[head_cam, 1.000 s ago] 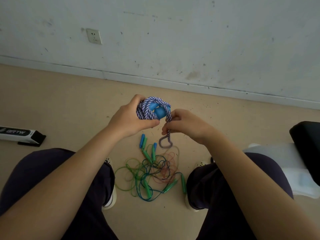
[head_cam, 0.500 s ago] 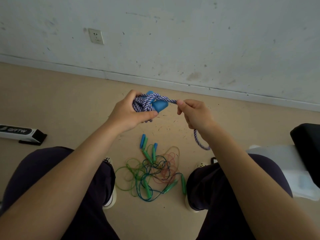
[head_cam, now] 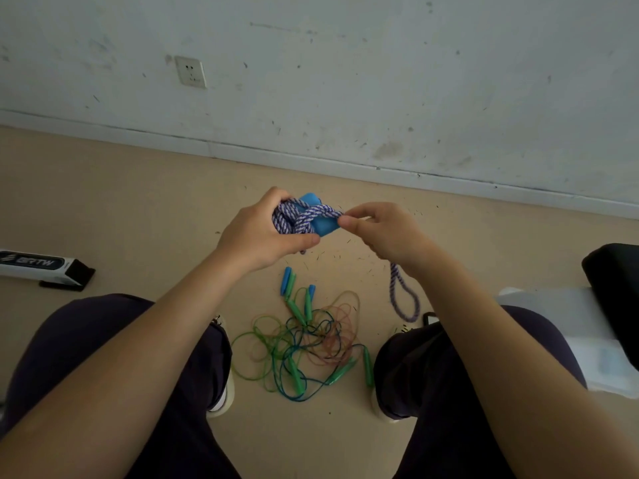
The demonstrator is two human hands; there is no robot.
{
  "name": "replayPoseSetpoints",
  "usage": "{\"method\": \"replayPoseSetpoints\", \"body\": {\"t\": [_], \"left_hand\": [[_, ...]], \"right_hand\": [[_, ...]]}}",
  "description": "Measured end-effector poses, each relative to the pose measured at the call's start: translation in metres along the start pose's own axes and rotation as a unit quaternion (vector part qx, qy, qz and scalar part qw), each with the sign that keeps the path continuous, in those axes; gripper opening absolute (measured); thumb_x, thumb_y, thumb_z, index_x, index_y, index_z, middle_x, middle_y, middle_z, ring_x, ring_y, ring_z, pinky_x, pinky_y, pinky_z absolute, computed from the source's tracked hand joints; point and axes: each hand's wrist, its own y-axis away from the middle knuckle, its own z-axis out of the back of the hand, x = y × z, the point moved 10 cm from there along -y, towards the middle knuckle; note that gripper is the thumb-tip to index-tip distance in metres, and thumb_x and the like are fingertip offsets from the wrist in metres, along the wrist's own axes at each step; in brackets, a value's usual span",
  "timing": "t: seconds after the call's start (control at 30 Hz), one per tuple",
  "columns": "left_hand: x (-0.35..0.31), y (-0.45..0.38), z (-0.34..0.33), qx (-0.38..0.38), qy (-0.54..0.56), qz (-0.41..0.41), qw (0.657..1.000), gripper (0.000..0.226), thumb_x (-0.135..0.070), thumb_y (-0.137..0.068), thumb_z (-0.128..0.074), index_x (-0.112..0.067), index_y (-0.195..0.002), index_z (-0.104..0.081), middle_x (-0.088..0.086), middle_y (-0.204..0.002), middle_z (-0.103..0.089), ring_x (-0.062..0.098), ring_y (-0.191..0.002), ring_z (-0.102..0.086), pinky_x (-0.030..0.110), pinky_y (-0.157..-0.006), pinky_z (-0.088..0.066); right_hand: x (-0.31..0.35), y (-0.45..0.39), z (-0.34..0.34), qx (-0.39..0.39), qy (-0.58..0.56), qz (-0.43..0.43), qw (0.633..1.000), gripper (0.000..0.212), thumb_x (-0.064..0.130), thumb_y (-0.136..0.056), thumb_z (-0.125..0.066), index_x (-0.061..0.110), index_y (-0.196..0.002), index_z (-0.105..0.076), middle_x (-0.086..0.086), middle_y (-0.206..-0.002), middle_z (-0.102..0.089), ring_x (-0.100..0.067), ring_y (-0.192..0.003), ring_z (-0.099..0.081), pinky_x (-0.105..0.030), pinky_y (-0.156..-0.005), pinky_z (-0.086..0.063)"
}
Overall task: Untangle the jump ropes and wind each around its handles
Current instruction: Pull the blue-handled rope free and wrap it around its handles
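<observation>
Purple braided rope (head_cam: 304, 216) gripped by left hand (head_cam: 256, 236), pinched by right hand (head_cam: 383, 233).

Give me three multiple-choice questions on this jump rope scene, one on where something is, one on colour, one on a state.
1. Where does the tangled pile of thin ropes lie?
A. on the floor between the feet
B. on a lap
C. against the wall

2. What colour are the handles in the wound bundle?
A. red
B. blue
C. yellow

3. What is the right hand doing?
A. resting open
B. pinching the purple-and-white rope
C. touching the wall socket

Answers: 1 A, the pile sits on the floor between the shoes. 2 B, blue shows through the coils. 3 B, thumb and finger pinch the strand while the left hand grips the bundle.
</observation>
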Motion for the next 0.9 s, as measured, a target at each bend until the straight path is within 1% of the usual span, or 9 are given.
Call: {"method": "replayPoseSetpoints", "body": {"t": [0.1, 0.2, 0.27, 0.43, 0.57, 0.67, 0.77, 0.83, 0.9], "left_hand": [[0.001, -0.001, -0.004, 0.011, 0.015, 0.003, 1.000, 0.064, -0.063, -0.055, -0.083, -0.040, -0.107, -0.053, -0.015, -0.088, -0.074, 0.007, -0.079, -0.072, 0.044, -0.080, -0.059], [-0.005, -0.001, -0.006, 0.016, 0.020, -0.008, 1.000, 0.059, -0.054, -0.059, -0.088, -0.037, -0.106, -0.055, -0.015, -0.086, -0.072, 0.003, -0.076, -0.071, 0.041, -0.079, -0.059], [-0.008, 0.000, -0.008, 0.025, 0.021, -0.013, 0.999, 0.056, -0.045, -0.064, -0.090, -0.031, -0.106, -0.057, -0.014, -0.087, -0.072, 0.001, -0.074, -0.070, 0.038, -0.078, -0.059], [-0.002, 0.002, -0.004, 0.041, 0.031, -0.002, 0.999, 0.054, -0.043, -0.067, -0.089, -0.029, -0.110, -0.057, -0.013, -0.085, -0.073, 0.000, -0.072, -0.070, 0.027, -0.069, -0.056], [0.015, -0.004, 0.006, 0.023, 0.062, 0.033, 0.997, 0.052, -0.045, -0.072, -0.085, -0.031, -0.112, -0.056, -0.012, -0.079, -0.074, 0.001, -0.069, -0.070, 0.017, -0.057, -0.048], [0.034, -0.024, 0.019, -0.027, 0.028, 0.071, 0.997, 0.065, -0.061, -0.066, -0.082, -0.033, -0.118, -0.054, -0.012, -0.095, -0.071, 0.008, -0.079, -0.069, 0.027, -0.060, -0.049], [0.060, -0.053, 0.028, -0.066, -0.003, 0.118, 0.991, 0.075, -0.066, -0.063, -0.078, -0.027, -0.120, -0.047, -0.010, -0.095, -0.069, 0.013, -0.070, -0.066, 0.031, -0.059, -0.053], [0.085, -0.076, 0.017, -0.060, -0.041, 0.157, 0.985, 0.077, -0.071, -0.063, -0.076, -0.023, -0.114, -0.044, -0.010, -0.090, -0.069, 0.016, -0.067, -0.067, 0.035, -0.060, -0.056], [0.119, -0.101, -0.011, -0.026, -0.099, 0.186, 0.977, 0.074, -0.079, -0.065, -0.067, -0.021, -0.105, -0.049, -0.006, -0.089, -0.067, 0.019, -0.070, -0.066, 0.037, -0.067, -0.057]], "right_hand": [[0.002, 0.001, 0.006, -0.020, 0.045, 0.016, 0.999, 0.021, 0.035, -0.091, -0.067, 0.018, -0.101, -0.072, 0.015, -0.059, -0.051, 0.009, -0.045, -0.048, -0.006, -0.044, -0.032], [0.006, 0.001, 0.014, -0.047, 0.061, 0.044, 0.996, 0.017, 0.032, -0.091, -0.068, 0.016, -0.094, -0.074, 0.005, -0.070, -0.058, -0.002, -0.060, -0.048, -0.016, -0.057, -0.039], [0.007, 0.001, 0.015, -0.051, 0.068, 0.063, 0.994, 0.012, 0.028, -0.090, -0.069, 0.018, -0.085, -0.073, -0.002, -0.070, -0.055, -0.010, -0.063, -0.044, -0.024, -0.061, -0.037], [-0.002, 0.002, 0.023, -0.068, 0.077, 0.040, 0.994, 0.028, 0.037, -0.091, -0.067, 0.018, -0.070, -0.064, 0.005, -0.056, -0.040, -0.009, -0.050, -0.034, -0.024, -0.051, -0.029], [-0.002, -0.006, 0.024, -0.033, 0.054, 0.017, 0.998, 0.034, 0.039, -0.095, -0.060, 0.014, -0.072, -0.060, 0.000, -0.057, -0.042, -0.012, -0.049, -0.036, -0.024, -0.050, -0.032], [-0.004, -0.030, 0.027, -0.014, 0.045, -0.003, 0.999, 0.036, 0.038, -0.098, -0.055, 0.010, -0.076, -0.058, -0.003, -0.062, -0.046, -0.017, -0.055, -0.043, -0.029, -0.056, -0.040], [-0.028, -0.066, 0.039, -0.045, -0.028, -0.037, 0.998, 0.034, 0.034, -0.100, -0.054, 0.010, -0.076, -0.056, -0.001, -0.059, -0.041, -0.016, -0.051, -0.040, -0.031, -0.056, -0.041], [-0.059, -0.092, 0.040, -0.060, -0.064, -0.071, 0.994, 0.033, 0.034, -0.100, -0.054, 0.010, -0.077, -0.058, 0.001, -0.056, -0.040, -0.014, -0.046, -0.039, -0.031, -0.054, -0.041], [-0.102, -0.119, 0.033, -0.072, -0.075, -0.112, 0.988, 0.033, 0.033, -0.100, -0.054, 0.009, -0.077, -0.060, 0.000, -0.056, -0.041, -0.015, -0.046, -0.041, -0.033, -0.054, -0.042]]}}
